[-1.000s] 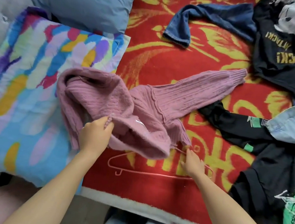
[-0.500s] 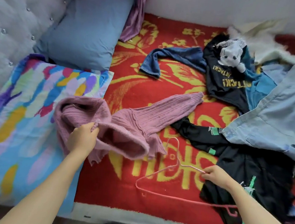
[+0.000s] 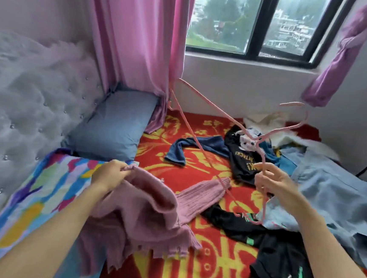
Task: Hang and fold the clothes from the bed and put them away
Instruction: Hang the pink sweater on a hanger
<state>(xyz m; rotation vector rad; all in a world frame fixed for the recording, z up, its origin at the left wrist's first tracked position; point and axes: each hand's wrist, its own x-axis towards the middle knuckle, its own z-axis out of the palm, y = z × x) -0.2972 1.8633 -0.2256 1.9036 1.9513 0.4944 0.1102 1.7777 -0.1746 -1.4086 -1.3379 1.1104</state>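
Note:
My left hand (image 3: 108, 175) grips the edge of a pink knitted sweater (image 3: 147, 213) and holds it up off the bed; one sleeve trails down onto the red and yellow blanket (image 3: 188, 272). My right hand (image 3: 274, 182) pinches a thin pink wire hanger (image 3: 202, 138), raised in the air above the bed with its hook up at the right. A black garment with green print (image 3: 278, 258), a black printed shirt (image 3: 240, 161), a dark blue piece (image 3: 190, 146) and a light blue denim garment (image 3: 338, 207) lie spread on the bed.
A multicoloured pillow (image 3: 28, 203) and a blue pillow (image 3: 112, 128) lie at the left against a grey tufted headboard (image 3: 26, 103). A pink curtain (image 3: 142, 35) hangs beside the window (image 3: 254, 23). A small stuffed toy (image 3: 247, 142) rests on the black shirt.
My right hand lifted the hanger off the blanket into the air. My left hand raised the sweater higher. The view tilted up, showing the window and curtain.

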